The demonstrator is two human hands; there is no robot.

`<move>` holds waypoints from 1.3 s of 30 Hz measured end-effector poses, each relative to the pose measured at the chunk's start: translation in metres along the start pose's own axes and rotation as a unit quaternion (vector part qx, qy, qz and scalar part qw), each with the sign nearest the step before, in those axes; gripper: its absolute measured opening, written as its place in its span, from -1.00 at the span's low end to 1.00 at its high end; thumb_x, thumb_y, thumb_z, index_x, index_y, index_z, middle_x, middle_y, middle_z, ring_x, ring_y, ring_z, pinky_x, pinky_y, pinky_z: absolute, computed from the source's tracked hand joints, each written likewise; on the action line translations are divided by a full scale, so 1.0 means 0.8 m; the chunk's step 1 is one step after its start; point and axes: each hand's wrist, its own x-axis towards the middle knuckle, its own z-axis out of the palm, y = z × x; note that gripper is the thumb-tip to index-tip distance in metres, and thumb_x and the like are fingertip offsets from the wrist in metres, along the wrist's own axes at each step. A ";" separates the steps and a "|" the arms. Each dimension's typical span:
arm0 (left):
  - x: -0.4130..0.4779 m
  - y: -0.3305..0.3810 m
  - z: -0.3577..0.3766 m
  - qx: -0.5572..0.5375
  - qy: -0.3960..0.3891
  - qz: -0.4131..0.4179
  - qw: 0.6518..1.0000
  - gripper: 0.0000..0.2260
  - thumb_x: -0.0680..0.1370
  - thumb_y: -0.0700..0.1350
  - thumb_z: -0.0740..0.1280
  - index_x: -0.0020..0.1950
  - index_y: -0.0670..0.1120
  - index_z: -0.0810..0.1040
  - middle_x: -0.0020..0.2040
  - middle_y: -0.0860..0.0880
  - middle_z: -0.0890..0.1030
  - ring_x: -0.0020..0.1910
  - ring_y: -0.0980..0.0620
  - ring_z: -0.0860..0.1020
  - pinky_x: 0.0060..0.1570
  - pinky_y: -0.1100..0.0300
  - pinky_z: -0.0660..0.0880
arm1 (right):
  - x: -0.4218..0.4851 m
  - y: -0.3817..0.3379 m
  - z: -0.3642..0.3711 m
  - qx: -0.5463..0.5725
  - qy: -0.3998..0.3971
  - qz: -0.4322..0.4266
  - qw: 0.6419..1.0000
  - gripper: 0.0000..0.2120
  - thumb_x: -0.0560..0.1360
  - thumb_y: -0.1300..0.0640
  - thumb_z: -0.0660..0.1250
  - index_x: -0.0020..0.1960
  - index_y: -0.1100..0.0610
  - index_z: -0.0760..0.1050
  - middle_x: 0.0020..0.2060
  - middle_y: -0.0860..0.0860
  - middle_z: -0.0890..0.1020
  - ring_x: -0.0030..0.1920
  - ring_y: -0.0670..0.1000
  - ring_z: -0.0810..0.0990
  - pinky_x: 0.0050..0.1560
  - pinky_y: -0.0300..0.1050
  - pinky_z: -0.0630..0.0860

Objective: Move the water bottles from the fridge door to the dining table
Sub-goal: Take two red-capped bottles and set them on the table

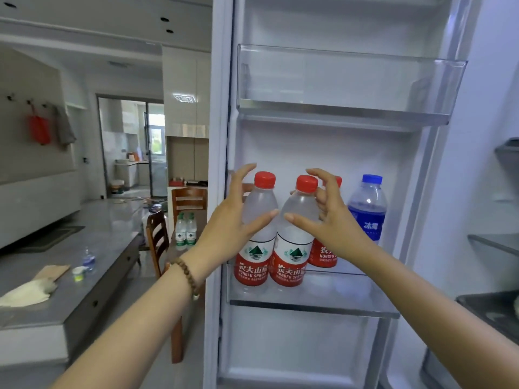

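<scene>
Three red-capped, red-labelled water bottles stand in the lower fridge door shelf (309,303), with a blue-capped bottle (368,209) to their right. My left hand (230,220) is spread around the leftmost bottle (254,265), thumb across its front and fingers at its left side, not closed. My right hand (334,220) hovers at the middle bottle (292,259), thumb pointing at its front and fingers loosely bent near its cap. It partly hides the third red bottle (321,255). Two green-labelled bottles (186,233) stand on the dining table (200,220), left of the door.
The upper door bin (351,80) holds nothing. Wooden chairs (157,237) stand by the dining table. A grey low cabinet (106,242) on the left carries a small bottle, a cup and a cloth. Fridge interior shelves (494,242) are at the right edge.
</scene>
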 end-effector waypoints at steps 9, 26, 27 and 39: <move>-0.006 -0.003 0.011 -0.063 -0.019 -0.057 0.996 -0.36 0.38 0.20 0.37 0.38 0.13 0.22 0.34 0.09 0.42 0.29 0.10 0.40 0.17 0.21 0.37 | -0.018 0.004 0.006 0.042 -0.012 0.044 0.998 -0.43 0.38 -0.02 0.43 0.17 -0.36 0.15 0.07 -0.40 0.38 0.12 -0.21 0.44 -0.08 -0.39 0.47; 0.003 0.069 -0.032 -0.123 0.110 0.035 0.986 -0.49 0.42 0.04 0.43 0.32 0.03 0.37 0.24 0.10 0.51 0.24 0.16 0.47 0.23 0.17 0.43 | -0.011 -0.071 -0.032 0.072 0.086 -0.067 0.991 -0.37 0.32 0.02 0.48 0.35 -0.04 0.35 0.13 -0.11 0.62 0.08 -0.20 0.61 0.05 -0.33 0.55; 0.006 0.079 -0.042 -0.123 0.121 0.045 0.984 -0.50 0.43 0.04 0.44 0.31 0.02 0.38 0.23 0.07 0.52 0.23 0.13 0.49 0.24 0.07 0.45 | -0.009 -0.084 -0.037 0.077 0.091 -0.085 0.989 -0.37 0.33 0.04 0.47 0.35 -0.04 0.35 0.12 -0.12 0.62 0.08 -0.20 0.61 0.04 -0.34 0.54; -0.048 0.069 -0.125 -0.091 0.176 -0.012 0.980 -0.58 0.47 -0.05 0.41 0.30 -0.06 0.43 0.13 0.00 0.63 0.07 0.11 0.61 0.01 0.22 0.56 | -0.011 -0.148 0.029 0.168 0.012 -0.121 0.978 -0.48 0.29 -0.13 0.40 0.20 -0.34 0.33 0.12 -0.34 0.54 0.12 -0.37 0.50 0.03 -0.44 0.47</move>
